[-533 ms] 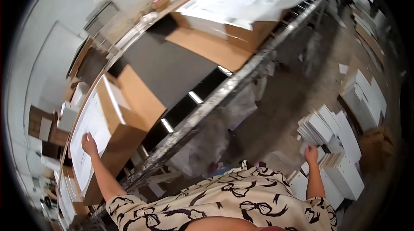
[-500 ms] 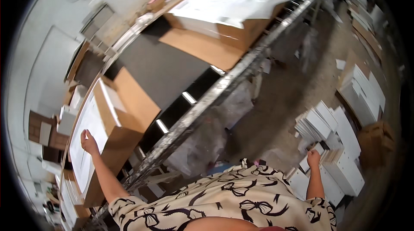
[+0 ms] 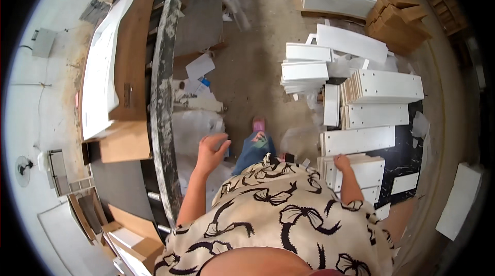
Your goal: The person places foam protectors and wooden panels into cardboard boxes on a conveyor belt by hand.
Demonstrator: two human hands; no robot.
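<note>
Ten-o'clock carton (image 3: 133, 82) held white sheeting (image 3: 99, 70); left hand (image 3: 212, 151) had left seven-o'clock carton (image 3: 133, 220), fingers parted; right hand (image 3: 340, 161) at white boards (image 3: 370, 171), grip unclear.

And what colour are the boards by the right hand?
The boards have white faces and tan edges, best shown in the head view.

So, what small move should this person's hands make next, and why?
Probably bring the left hand over toward the stack of white boards: it is open and looks empty, away from the boards, while the right hand is at the stack's edge, its hold hard to make out. A second hand might help steady a board.
</note>
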